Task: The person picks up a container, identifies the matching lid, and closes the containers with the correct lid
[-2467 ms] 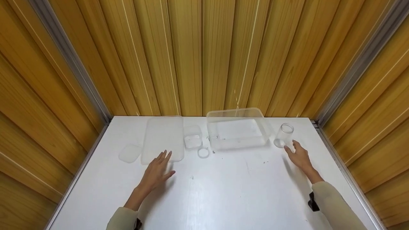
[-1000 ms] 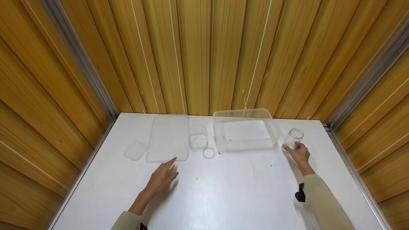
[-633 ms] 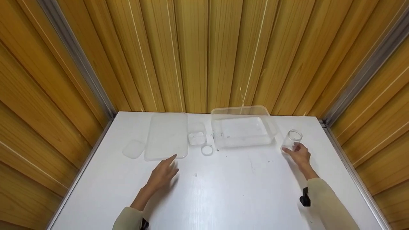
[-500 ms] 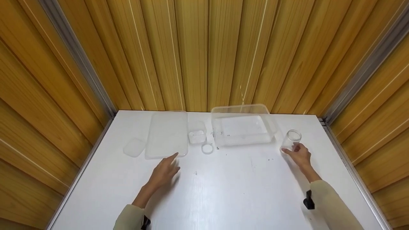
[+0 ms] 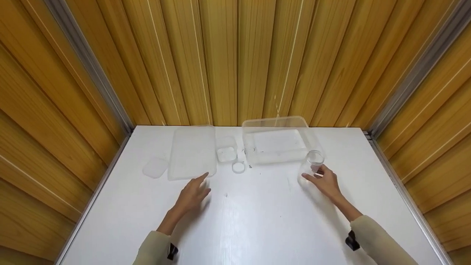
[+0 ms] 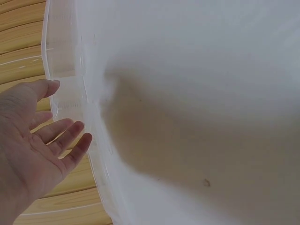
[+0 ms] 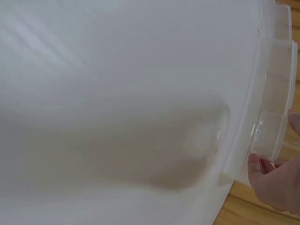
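Note:
My right hand [image 5: 326,182] grips a clear, open-topped jar [image 5: 307,170] low on its side, thumb on the left and fingers behind. The jar leans slightly, in front of the large clear container's right corner; whether its base touches the table I cannot tell. In the right wrist view the jar [image 7: 268,136] is at the right edge, between the thumb and fingers. My left hand [image 5: 190,195] hovers with loosely spread fingers by the front corner of a large, flat translucent lid [image 5: 192,152]. In the left wrist view nothing lies in the left hand [image 6: 40,150].
A large clear plastic container [image 5: 278,159] stands at the back of the white table [image 5: 250,221]. Left of it are a small square container [image 5: 227,154] and a ring-shaped lid [image 5: 238,167]. A small square lid [image 5: 155,168] lies at far left. Wood-patterned walls [image 5: 220,62] enclose the table.
My right hand has reached the jar, taken hold of it and carried it left toward the large container. My left hand has shifted slightly right. The camera view has moved a little.

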A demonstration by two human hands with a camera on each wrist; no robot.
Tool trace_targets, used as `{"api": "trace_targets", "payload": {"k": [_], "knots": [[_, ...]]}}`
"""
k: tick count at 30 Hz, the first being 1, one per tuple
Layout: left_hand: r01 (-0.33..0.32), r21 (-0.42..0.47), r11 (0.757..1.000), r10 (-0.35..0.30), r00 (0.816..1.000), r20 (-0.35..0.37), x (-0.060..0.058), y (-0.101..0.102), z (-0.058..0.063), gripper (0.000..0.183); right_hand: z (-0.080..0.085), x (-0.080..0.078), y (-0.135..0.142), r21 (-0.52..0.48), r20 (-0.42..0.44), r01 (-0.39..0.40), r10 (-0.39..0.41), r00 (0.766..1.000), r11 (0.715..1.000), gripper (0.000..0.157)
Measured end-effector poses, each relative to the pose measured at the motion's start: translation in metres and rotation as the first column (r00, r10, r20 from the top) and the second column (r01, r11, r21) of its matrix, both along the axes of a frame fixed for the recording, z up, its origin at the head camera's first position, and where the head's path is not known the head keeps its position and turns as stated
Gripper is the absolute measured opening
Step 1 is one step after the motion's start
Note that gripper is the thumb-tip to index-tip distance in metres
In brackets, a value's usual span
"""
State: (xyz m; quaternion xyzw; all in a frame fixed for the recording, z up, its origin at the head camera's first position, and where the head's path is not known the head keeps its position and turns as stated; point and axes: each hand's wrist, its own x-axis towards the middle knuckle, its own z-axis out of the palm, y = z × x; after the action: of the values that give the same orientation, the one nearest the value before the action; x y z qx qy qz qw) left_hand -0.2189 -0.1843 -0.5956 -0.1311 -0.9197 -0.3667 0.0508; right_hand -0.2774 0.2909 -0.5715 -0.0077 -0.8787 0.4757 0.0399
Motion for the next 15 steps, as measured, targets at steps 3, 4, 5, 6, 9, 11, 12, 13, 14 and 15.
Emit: {"api": "trace_targets", "payload": {"k": [3,4,5,6,9,11,12,13,14,15], "knots": [[0.000,0.010,1.000,0.000,1.000,0.011,0.000,0.001,0.000,0.057,-0.001,0.006,-0.023,-0.041,-0.023,-0.040,0.039,0.999,0.998,0.059],[-0.002,0.010,1.000,0.002,1.000,0.016,0.000,0.001,0.000,0.057,-0.002,0.008,-0.031,-0.050,-0.027,-0.056,0.055,0.998,0.997,0.059],[-0.003,0.009,1.000,0.003,1.000,0.014,0.001,0.000,0.000,0.057,-0.003,0.011,-0.038,-0.063,-0.029,-0.074,0.072,0.997,0.995,0.059],[-0.006,0.010,1.000,0.006,1.000,0.014,0.001,0.000,-0.001,0.057,-0.004,0.014,-0.046,-0.073,-0.027,-0.090,0.088,0.996,0.993,0.060],[-0.005,0.006,1.000,0.005,1.000,-0.005,0.000,0.000,-0.001,0.056,-0.008,0.021,-0.066,-0.093,-0.013,-0.131,0.131,0.991,0.987,0.063],[0.001,0.011,1.000,-0.001,1.000,-0.011,0.000,0.001,-0.001,0.056,-0.011,0.025,-0.076,-0.106,-0.005,-0.150,0.150,0.989,0.983,0.064],[0.005,0.015,1.000,-0.005,1.000,-0.010,0.000,0.002,-0.001,0.056,-0.013,0.027,-0.081,-0.107,-0.002,-0.160,0.161,0.987,0.981,0.064],[0.010,0.016,1.000,-0.010,1.000,-0.011,-0.001,0.003,-0.001,0.056,-0.015,0.029,-0.085,-0.115,0.002,-0.173,0.175,0.985,0.978,0.064],[0.014,0.018,1.000,-0.014,1.000,-0.011,0.000,0.004,-0.001,0.056,-0.017,0.031,-0.089,-0.120,0.005,-0.190,0.192,0.981,0.974,0.064],[0.017,0.023,1.000,-0.017,1.000,-0.005,0.000,0.004,0.000,0.057,-0.019,0.033,-0.093,-0.125,0.005,-0.212,0.214,0.977,0.969,0.064]]}}
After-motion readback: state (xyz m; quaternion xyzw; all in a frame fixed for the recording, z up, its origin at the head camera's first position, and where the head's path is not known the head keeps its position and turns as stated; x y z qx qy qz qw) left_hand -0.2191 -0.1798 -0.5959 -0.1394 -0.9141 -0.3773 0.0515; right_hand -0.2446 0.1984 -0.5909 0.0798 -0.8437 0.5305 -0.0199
